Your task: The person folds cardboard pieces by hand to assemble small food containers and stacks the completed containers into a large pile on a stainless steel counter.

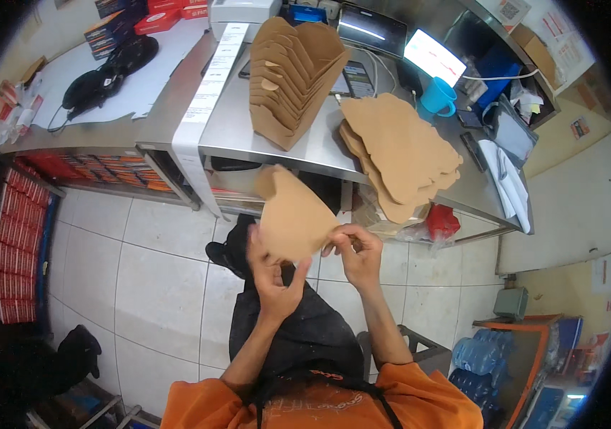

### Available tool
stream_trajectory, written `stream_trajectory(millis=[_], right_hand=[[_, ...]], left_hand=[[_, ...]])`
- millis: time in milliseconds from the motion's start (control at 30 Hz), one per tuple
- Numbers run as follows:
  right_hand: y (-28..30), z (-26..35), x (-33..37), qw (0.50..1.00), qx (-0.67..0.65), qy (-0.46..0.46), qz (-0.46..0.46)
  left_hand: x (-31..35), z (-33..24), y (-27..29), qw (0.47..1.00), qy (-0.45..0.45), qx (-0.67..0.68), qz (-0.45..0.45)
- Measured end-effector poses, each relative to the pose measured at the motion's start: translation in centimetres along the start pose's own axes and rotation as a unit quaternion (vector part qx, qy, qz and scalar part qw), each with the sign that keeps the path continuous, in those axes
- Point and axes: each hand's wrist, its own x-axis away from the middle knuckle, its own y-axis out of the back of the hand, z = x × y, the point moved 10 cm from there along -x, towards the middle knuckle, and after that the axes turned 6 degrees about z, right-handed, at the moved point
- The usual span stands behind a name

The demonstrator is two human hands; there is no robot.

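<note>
In front of me, above my lap, is a brown cardboard piece (295, 219) with a curled upper-left end. At its right corner my right hand (362, 256) pinches it between thumb and fingers. My left hand (278, 284) cradles its lower left edge, the fingers partly behind the cardboard and slightly blurred, the thumb along the bottom. On the metal table beyond, folded cardboard trays (292, 86) stand nested in a leaning stack. To their right lies a pile of flat cardboard blanks (402, 146), overhanging the table's front edge.
A metal table (228, 136) spans ahead, with a long paper strip (212, 79) hanging over its edge from a white printer (244, 8). A blue mug (438, 97), a lit screen (434, 57) and a phone (357, 79) are farther back. Water bottles (483, 352) stand at lower right.
</note>
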Motion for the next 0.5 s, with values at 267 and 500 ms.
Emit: stream_trajectory(millis=[267, 500], right_hand=[[-0.9, 4.0, 0.2, 0.95, 0.234, 0.197, 0.062], [-2.3, 4.8, 0.9, 0.932, 0.258, 0.248, 0.049]], left_hand=[[1.5, 6.8, 1.0, 0.935, 0.305, 0.177, 0.037], [1.9, 6.3, 2.0, 0.938, 0.275, 0.211, -0.002]])
